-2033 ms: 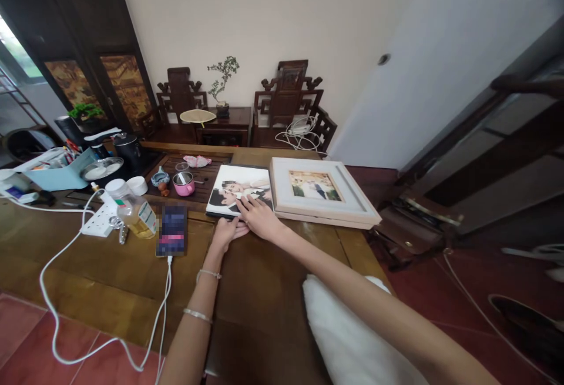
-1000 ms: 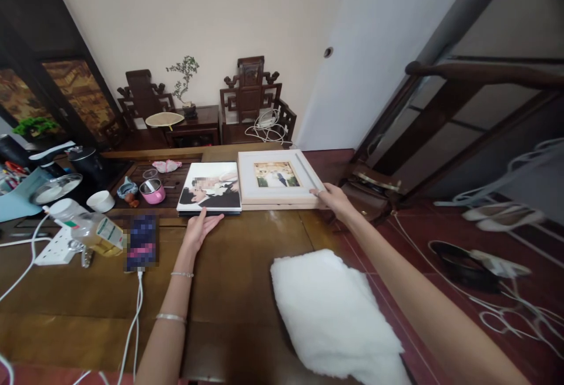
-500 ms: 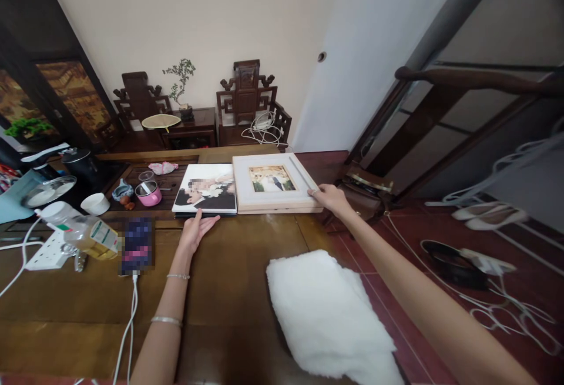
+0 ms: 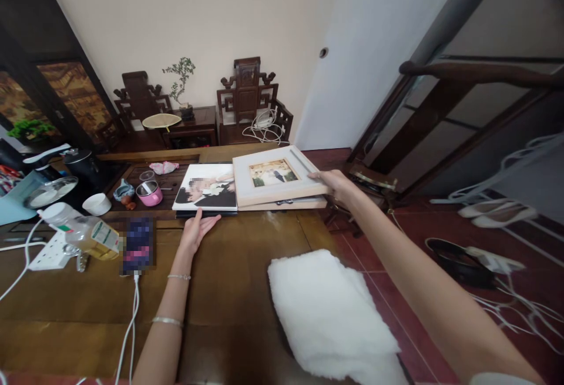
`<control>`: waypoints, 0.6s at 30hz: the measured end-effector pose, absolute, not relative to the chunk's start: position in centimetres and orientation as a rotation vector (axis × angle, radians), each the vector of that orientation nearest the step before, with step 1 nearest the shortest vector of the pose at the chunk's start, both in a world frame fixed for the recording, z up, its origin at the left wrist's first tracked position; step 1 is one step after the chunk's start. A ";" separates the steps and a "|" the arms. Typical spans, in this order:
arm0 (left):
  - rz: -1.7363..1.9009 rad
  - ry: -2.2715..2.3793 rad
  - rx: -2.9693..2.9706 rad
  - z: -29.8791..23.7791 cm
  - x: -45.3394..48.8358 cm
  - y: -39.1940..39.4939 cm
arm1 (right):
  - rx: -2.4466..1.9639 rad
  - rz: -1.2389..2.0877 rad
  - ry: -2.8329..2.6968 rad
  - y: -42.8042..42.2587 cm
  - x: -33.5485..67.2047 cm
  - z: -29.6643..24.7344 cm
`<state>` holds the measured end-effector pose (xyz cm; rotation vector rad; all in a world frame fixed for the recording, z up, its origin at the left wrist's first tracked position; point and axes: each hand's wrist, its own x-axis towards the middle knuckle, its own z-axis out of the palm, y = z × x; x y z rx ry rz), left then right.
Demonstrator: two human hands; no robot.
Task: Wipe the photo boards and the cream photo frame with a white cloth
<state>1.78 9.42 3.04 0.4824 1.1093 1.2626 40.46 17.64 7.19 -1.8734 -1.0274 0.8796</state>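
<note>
A light wooden box (image 4: 304, 203) with a framed photo in its lid lies at the table's far edge. My right hand (image 4: 332, 182) pinches the right edge of the lid (image 4: 240, 179), which is tilted up on that side. A dark gap and a small metal clasp show beneath it. Left of the box is a photo album (image 4: 224, 200) with a picture of people on its cover. My left hand (image 4: 198, 233) rests at the album's front edge, thumb up against it and fingers stretched to the right. It grips nothing that I can see.
White fluffy cloth (image 4: 330, 314) lies at the table's right edge. On the left are a phone (image 4: 137, 244) with a cable, a bottle of yellowish liquid (image 4: 99, 238), a pink cup (image 4: 150, 194) and a white power strip (image 4: 48, 253). A wooden chair (image 4: 440, 103) stands at right.
My right hand has raised the right side of the box lid, opening a gap above the base. My left hand has stayed at the album's front edge.
</note>
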 end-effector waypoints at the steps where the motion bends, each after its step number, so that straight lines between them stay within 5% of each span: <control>1: 1.262 1.104 0.484 3.0 1.7 9.4 | -1.816 0.955 -0.993 17.6 40.3 7.4; 18: 1.202 0.968 0.281 5.6 1.1 8.3 | -1.206 1.198 -0.634 3.4 38.1 14.0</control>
